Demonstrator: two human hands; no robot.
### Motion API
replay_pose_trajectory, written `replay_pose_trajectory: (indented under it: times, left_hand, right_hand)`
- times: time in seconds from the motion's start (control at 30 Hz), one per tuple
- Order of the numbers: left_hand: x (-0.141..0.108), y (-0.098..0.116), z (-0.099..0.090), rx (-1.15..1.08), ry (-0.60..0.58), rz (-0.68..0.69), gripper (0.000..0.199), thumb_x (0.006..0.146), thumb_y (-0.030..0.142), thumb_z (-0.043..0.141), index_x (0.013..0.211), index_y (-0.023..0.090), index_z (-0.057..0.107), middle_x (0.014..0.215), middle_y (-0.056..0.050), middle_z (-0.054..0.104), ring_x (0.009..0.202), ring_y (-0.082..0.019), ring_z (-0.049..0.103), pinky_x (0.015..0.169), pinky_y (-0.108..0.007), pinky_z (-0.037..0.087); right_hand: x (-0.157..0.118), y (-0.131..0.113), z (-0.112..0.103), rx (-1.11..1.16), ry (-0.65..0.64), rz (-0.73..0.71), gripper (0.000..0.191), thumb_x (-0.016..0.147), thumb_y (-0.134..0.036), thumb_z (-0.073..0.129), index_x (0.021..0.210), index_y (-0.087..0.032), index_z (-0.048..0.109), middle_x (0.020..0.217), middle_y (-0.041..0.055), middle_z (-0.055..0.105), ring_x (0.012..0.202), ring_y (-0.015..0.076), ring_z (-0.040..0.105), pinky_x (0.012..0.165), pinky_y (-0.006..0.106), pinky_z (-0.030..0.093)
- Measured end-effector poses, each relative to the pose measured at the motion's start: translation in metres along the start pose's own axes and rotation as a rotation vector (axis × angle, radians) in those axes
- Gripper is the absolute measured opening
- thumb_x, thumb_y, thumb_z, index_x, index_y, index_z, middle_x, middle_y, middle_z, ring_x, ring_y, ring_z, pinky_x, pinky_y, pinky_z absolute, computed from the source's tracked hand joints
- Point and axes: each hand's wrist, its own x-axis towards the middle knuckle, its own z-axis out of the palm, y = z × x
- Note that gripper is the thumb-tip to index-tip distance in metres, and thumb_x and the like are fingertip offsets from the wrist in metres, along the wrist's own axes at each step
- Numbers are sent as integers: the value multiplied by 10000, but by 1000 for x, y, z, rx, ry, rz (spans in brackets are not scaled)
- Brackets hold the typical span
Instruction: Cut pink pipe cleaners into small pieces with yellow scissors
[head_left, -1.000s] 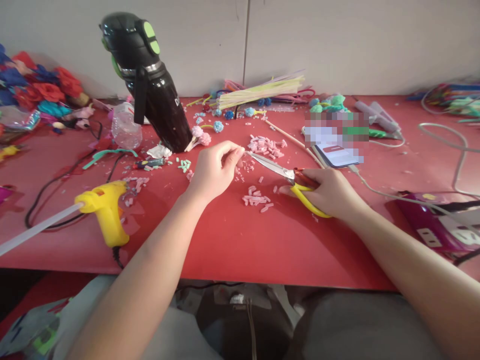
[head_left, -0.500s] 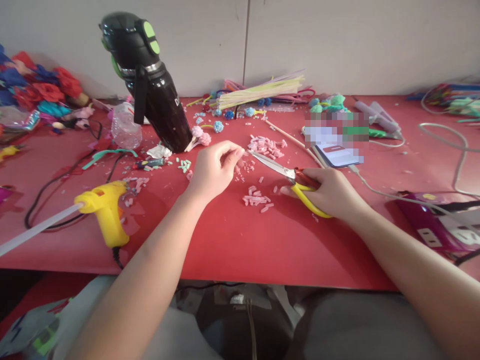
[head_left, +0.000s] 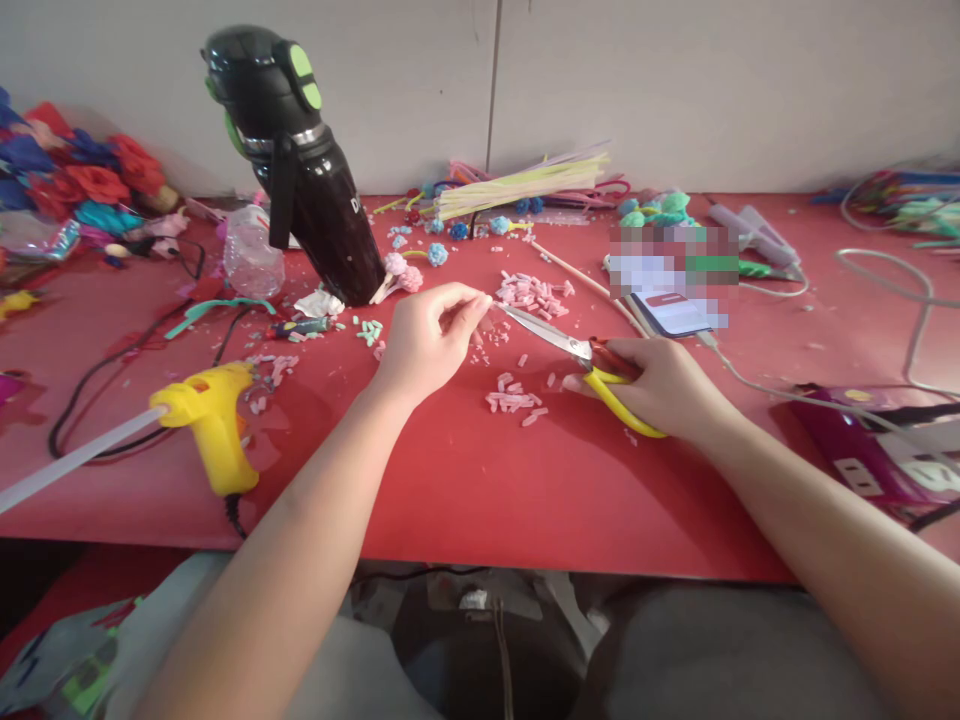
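My right hand [head_left: 664,390] grips a pair of scissors [head_left: 551,335] with yellow and red handles. Their blades point left, and the tips meet the fingertips of my left hand [head_left: 435,340]. Thumb and forefinger of that left hand are pinched together; a tiny pale piece seems to poke out between them, too small to name. Behind the blades lies a heap of short pink pieces [head_left: 534,293]. Nearer to me is a smaller pile of pink pieces [head_left: 514,397], with crumbs scattered between the two.
A black bottle [head_left: 319,200] stands beyond my left hand. At the left lies a yellow glue gun [head_left: 210,420] with a cord. A phone [head_left: 671,305] with a cable [head_left: 780,385] is at the right, near a purple case [head_left: 855,440]. Pipe cleaners [head_left: 525,185] lie along the wall.
Both hands keep nearly the same place. The left fingertips and the scissor tips have shifted very slightly; the things on the table lie as before.
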Motion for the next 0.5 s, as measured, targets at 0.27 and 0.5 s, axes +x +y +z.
replay_pose_trajectory:
  times: [0.27, 0.5]
  left_hand:
    - [0, -3, 1, -41, -4, 0, 519, 1091, 659, 579, 932, 194, 746, 769, -59, 756, 701, -178, 705, 653, -311, 531]
    - [0, -2, 2, -61, -22, -18, 522, 1084, 682, 575, 905, 208, 700, 788, -55, 751, 688, -169, 685, 663, -309, 537]
  right_hand:
    - [1, -3, 0, -15, 1, 34, 869, 614, -1034, 682, 646, -264, 282, 664, -41, 248, 654, 140, 255, 547, 323, 249]
    - [2, -4, -1, -24, 20, 23, 871, 611, -1030, 686, 610, -260, 279, 624, -28, 257, 624, 144, 270, 522, 325, 267]
